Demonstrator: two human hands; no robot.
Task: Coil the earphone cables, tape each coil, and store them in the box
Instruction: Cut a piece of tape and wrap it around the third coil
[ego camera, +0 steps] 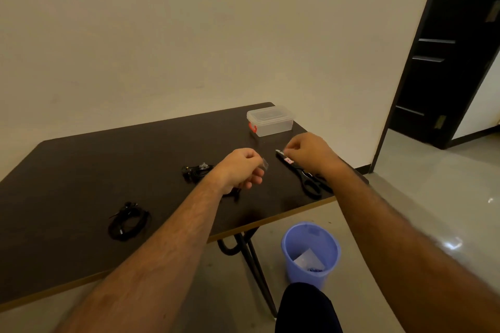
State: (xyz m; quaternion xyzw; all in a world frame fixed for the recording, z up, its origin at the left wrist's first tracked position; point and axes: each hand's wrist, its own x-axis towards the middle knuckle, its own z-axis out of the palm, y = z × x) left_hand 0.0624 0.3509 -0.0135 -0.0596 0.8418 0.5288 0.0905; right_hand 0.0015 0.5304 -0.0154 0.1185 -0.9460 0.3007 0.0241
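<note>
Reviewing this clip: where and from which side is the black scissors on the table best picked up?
By the looped handles of the scissors, which lie toward the near table edge; come from the near right, since the blades point away toward the box.

Scissors [305,176]: handles partly hidden behind right wrist. Third cable [236,193]: mostly hidden under left hand [240,169]. Clear scrap [265,163] at its fingers: too small to identify. Worktop [81,170]: cut off at 9 o'clock.
</note>
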